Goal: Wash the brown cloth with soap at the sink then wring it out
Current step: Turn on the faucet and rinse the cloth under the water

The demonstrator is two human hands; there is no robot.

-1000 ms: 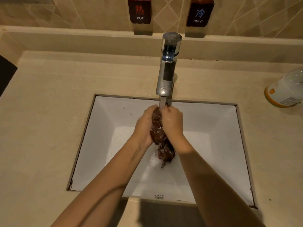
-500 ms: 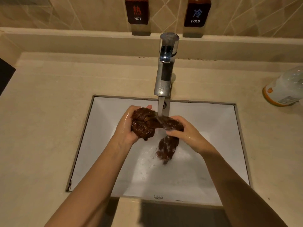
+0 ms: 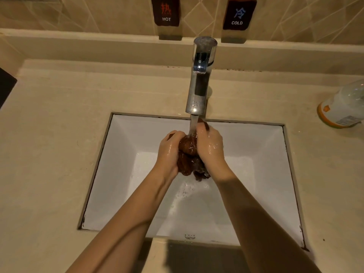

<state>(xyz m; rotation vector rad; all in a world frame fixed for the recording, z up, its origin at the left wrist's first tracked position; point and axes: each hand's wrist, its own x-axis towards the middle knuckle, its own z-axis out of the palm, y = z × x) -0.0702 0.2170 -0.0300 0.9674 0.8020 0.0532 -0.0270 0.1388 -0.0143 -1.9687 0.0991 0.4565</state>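
Observation:
The wet brown cloth (image 3: 189, 157) is bunched into a wad between my two palms, over the middle of the white rectangular sink (image 3: 122, 154). My left hand (image 3: 169, 152) presses it from the left and my right hand (image 3: 210, 146) from the right, both closed on it. A stream of water from the chrome faucet (image 3: 200, 79) falls onto the top of the cloth. The cloth's lower end hangs out below my hands. Suds and droplets lie on the sink floor beneath.
A white bottle with an orange band (image 3: 343, 107) lies on the beige counter (image 3: 49, 144) at the right. Dark HOT (image 3: 166, 10) and COLD (image 3: 238, 13) signs are on the tiled wall behind the faucet. A dark object (image 3: 6, 85) sits at the left edge.
Half a second ago my hands were apart with the cloth stretched between them; now they have come together and squeeze it into a wad under the stream.

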